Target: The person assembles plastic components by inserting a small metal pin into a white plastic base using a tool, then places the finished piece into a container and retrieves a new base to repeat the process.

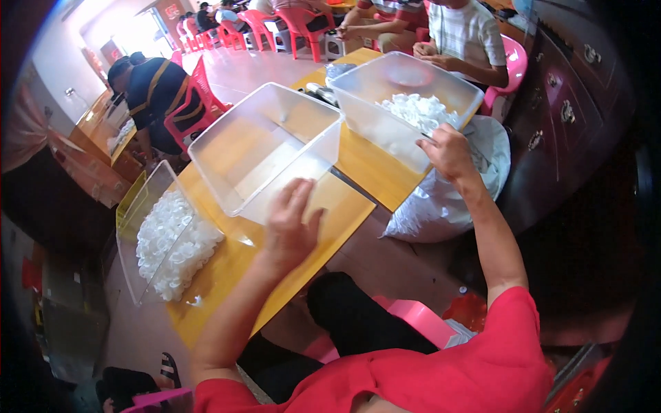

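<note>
The person's left hand is blurred, its fingers spread and thumb standing apart, in front of the near wall of a large translucent bin; whether it touches the bin cannot be told. The right hand is at the near side of a second translucent bin, its fingers curled in toward the thumb. Something small and dark shows at the fingertips — too small to name, and whether it is pinched cannot be told.

White pieces lie heaped inside the second bin, just beyond the right hand. A larger pile of white rings sits at the left end of the wooden counter, behind a tilted clear panel. Below the right forearm — beside the second bin — is a bulging white sack.
</note>
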Tool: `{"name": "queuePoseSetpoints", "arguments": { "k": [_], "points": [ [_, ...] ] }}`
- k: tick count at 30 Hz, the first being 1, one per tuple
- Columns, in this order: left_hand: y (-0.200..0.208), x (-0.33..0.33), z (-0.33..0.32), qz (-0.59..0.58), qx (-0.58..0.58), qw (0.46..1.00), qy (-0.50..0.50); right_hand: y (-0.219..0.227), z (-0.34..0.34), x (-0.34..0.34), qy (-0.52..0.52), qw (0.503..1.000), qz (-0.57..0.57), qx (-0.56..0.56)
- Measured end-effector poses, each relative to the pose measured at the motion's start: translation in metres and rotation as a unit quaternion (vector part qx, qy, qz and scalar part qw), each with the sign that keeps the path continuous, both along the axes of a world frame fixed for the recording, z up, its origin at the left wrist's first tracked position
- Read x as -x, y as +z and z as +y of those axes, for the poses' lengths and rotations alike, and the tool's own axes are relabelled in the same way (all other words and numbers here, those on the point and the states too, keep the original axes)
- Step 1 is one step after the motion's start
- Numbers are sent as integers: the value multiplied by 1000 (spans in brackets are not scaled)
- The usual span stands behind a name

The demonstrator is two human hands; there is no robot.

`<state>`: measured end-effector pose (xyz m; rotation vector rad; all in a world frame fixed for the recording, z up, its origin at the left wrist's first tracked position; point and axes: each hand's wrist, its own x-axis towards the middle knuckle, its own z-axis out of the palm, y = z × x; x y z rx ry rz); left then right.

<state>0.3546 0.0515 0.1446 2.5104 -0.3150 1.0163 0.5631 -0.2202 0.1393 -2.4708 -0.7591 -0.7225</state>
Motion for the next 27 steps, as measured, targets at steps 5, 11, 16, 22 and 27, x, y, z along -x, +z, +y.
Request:
{"name": "queuePoseSetpoints", "arguments": {
  "k": [5,11,16,22,27],
  "points": [
    [6,-33,-65,393,556,731,-44,24,-3,79,12,996,-75,-35],
    [20,-91,-123,407,713,570,-21,24,-3,155,57,991,-119,-16],
    [34,-93,-145,375,702,604,-42,32,-20,173,55,989,-136,-33],
    [75,-99,-114,248,725,633,-108,54,-20,220,184,936,-261,-149],
    [164,-48,-62,211,719,648,-137,8,18,254,323,929,-101,-149]
  ]
}}
